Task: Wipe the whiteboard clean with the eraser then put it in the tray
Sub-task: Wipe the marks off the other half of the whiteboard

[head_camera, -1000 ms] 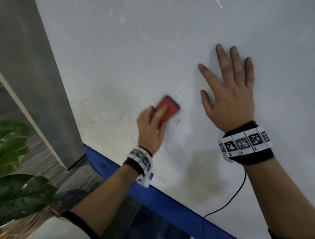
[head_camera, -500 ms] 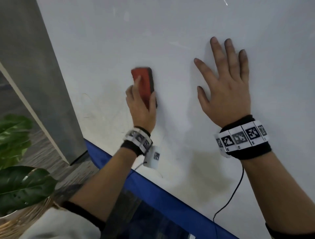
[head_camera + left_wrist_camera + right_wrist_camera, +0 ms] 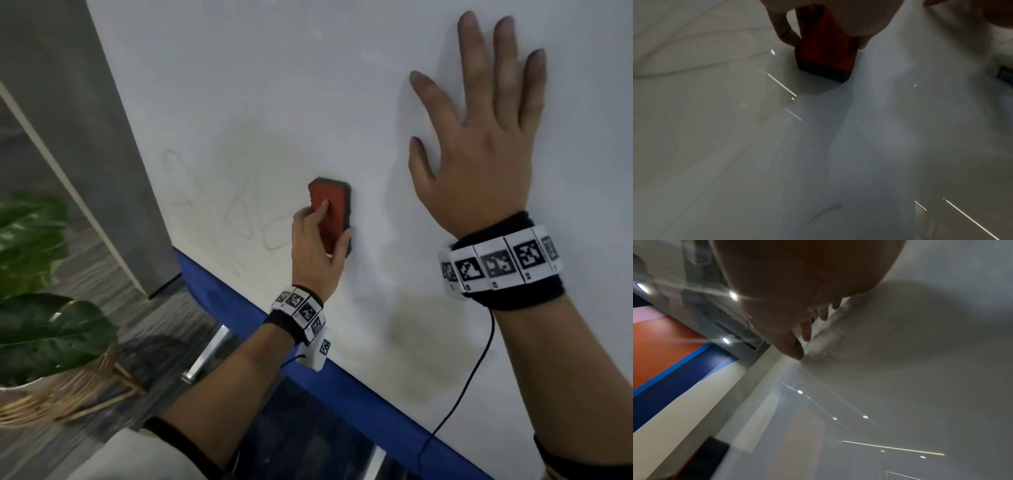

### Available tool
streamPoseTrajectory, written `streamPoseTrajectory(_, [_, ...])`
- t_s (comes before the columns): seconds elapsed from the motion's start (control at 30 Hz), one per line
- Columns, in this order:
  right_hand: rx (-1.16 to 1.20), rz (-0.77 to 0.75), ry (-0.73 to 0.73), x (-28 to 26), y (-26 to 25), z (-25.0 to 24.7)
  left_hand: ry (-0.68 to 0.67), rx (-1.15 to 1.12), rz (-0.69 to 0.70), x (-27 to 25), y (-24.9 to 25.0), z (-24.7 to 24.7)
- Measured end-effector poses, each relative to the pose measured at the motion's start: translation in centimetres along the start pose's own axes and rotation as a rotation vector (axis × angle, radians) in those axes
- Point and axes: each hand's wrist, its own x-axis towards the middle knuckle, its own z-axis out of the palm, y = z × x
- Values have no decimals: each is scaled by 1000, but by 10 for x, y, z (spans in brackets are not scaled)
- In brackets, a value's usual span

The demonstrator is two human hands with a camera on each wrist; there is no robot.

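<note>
Red eraser (image 3: 329, 209) with black felt, white whiteboard (image 3: 308, 85), blue frame (image 3: 359, 401).

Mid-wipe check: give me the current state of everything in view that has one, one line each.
Red eraser with black felt pad: pressed flat against the board, held.
Left hand: grips the eraser.
Right hand: fingers spread, palm flat on the board, holding nothing.
White whiteboard: faint loops of marker left of the eraser, not yet clean.
Tray: not in view.
</note>
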Motion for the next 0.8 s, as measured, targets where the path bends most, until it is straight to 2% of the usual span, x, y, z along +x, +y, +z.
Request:
streamPoseTrajectory(0.07, [8, 9, -9, -1, -1, 0, -6, -22, -47, -7, -9, 3])
streamPoseTrajectory(0.2, [-1, 2, -40, -2, 2, -2, 49, -93, -338, -53, -48, 6])
streamPoseTrajectory(0.27, [-3, 1, -40, -3, 2, -2, 67, -141, -464, -68, -42, 11])
streamPoseTrajectory(0.33, [-2, 3, -37, -5, 0, -2, -13, -194, -421, -77, -17, 24])
streamPoseTrajectory(0.4, [7, -3, -28, -8, -2, -2, -129, -191, -243, -86, 8, 41])
streamPoseTrajectory(0.47, [19, -12, -32, -13, -2, -2, -153, -143, -147, -93, 8, 52])
streamPoseTrajectory(0.5, [27, -17, -42, -19, 0, -1, -142, -146, -191, -95, 2, 53])
streamPoseTrajectory(0.57, [40, -35, -72, -35, 5, 1, -79, -180, -417, -102, -21, 43])
streamPoseTrajectory(0.67, [21, -71, -138, -65, 13, 5, 106, -137, -722, -118, -65, 28])
streamPoseTrajectory(0.7, [10, -83, -150, -73, 15, 6, 140, -135, -751, -121, -67, 27])
streamPoseTrajectory(0.8, [-5, -111, -156, -83, 17, 4, 144, -193, -712, -126, -36, 48])
